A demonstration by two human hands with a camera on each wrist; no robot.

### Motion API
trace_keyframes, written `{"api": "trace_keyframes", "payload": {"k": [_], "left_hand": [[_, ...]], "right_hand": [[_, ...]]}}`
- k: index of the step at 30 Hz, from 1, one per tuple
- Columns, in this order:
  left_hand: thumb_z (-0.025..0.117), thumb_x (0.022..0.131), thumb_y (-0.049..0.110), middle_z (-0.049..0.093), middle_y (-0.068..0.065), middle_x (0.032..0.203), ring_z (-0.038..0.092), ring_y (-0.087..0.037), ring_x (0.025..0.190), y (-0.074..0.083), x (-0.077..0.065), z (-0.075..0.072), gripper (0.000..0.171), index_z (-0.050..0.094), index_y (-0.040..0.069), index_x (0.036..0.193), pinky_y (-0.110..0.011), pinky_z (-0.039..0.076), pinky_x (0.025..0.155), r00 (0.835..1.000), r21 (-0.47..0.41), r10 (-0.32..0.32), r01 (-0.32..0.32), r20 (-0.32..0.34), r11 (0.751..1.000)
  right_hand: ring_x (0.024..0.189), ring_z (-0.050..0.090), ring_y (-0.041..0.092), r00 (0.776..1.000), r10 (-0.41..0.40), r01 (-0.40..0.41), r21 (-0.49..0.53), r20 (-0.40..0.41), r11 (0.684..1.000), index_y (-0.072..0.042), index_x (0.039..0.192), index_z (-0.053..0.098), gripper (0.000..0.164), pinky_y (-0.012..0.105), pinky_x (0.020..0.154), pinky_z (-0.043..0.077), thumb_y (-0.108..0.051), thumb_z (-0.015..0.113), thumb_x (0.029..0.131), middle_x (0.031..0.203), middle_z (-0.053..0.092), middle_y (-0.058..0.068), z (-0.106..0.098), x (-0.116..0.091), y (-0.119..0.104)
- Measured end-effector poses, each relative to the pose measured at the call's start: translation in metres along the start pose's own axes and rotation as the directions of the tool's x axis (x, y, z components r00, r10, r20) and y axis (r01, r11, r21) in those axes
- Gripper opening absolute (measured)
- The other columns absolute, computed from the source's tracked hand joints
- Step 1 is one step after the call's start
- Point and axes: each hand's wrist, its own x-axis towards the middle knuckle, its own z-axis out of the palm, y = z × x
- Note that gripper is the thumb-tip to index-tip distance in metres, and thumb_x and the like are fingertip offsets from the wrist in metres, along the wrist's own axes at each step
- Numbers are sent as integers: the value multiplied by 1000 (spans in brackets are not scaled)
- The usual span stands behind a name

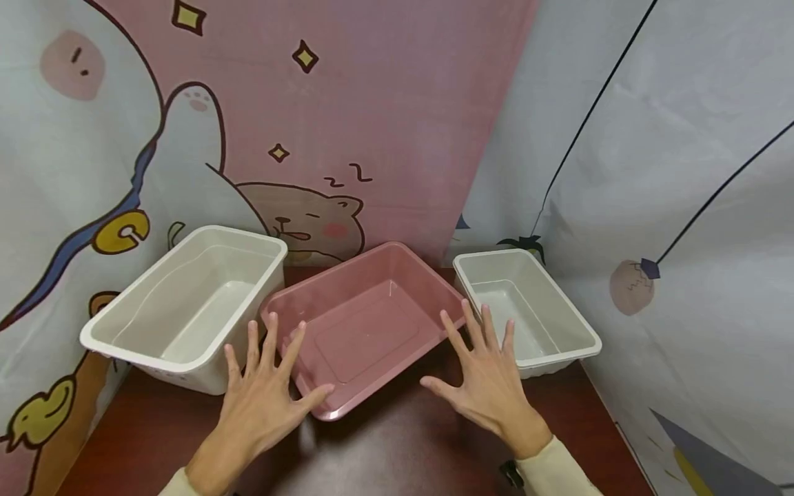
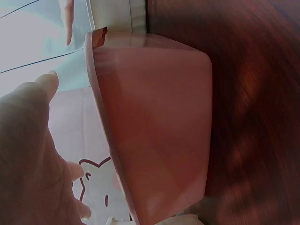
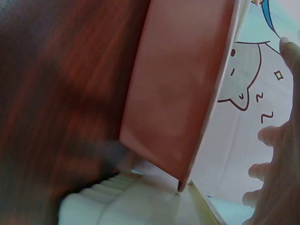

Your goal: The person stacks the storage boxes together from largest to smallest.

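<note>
A pink plastic basin (image 1: pixel 366 331) sits at an angle on the dark wood table, its inside bare. My left hand (image 1: pixel 263 399) is spread over its near left corner, fingers straight and apart; whether the thumb touches the rim I cannot tell. Close to the basin's right end, my right hand (image 1: pixel 486 386) is also spread, holding nothing. In the left wrist view the left hand (image 2: pixel 33 154) appears beside the basin's outer wall (image 2: pixel 154 122). In the right wrist view the right hand (image 3: pixel 279 159) stands apart from the basin's wall (image 3: pixel 173 84).
A deep white tub (image 1: pixel 186 303) stands left of the basin, and a smaller white tub (image 1: pixel 527 310) stands on the right. Both stand close against the basin's ends. Cartoon-printed cloth (image 1: pixel 384 124) hangs behind and at the sides. The wooden table (image 1: pixel 384 455) shows in front.
</note>
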Motion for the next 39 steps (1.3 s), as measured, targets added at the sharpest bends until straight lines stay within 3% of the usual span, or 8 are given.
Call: {"api": "trace_keyframes", "payload": {"k": [10, 20, 24, 39], "left_hand": [[61, 97, 95, -4, -16, 199, 5, -57, 181, -2, 3, 2, 118, 15, 38, 189, -93, 4, 134, 1000, 3, 20, -20, -5, 1000], [63, 95, 94, 4, -19, 198, 11, -60, 180, 0, 1, 3, 117, 24, 35, 188, -93, 6, 133, 1000, -5, 18, -18, -14, 1000], [63, 96, 94, 5, -20, 198, 12, -60, 179, 1, -1, 4, 115, 24, 36, 188, -93, 9, 133, 1000, -4, 8, -8, -11, 1000], [65, 101, 88, 13, -25, 196, 14, -62, 178, 14, -10, 15, 112, 25, 30, 188, -91, 14, 134, 999, -44, -30, 29, -13, 999]], "right_hand": [[178, 27, 55, 1000, -8, 7, -23, -11, 1000, -39, 188, 23, 121, 92, 133, 18, -94, 68, 91, 195, 25, 17, 9, -1, -1], [178, 27, 55, 1000, -13, 13, -22, -3, 1000, -35, 188, 25, 117, 90, 135, 19, -91, 68, 94, 194, 28, 18, 9, 0, -3], [177, 31, 56, 999, -23, 23, -17, -26, 1000, -30, 186, 33, 114, 88, 135, 23, -88, 69, 95, 193, 31, 19, 10, 4, -4], [180, 26, 51, 1000, -12, 12, 27, -7, 1000, -25, 186, 33, 107, 79, 140, 26, -80, 68, 101, 194, 29, 18, 16, 21, -3]]}}
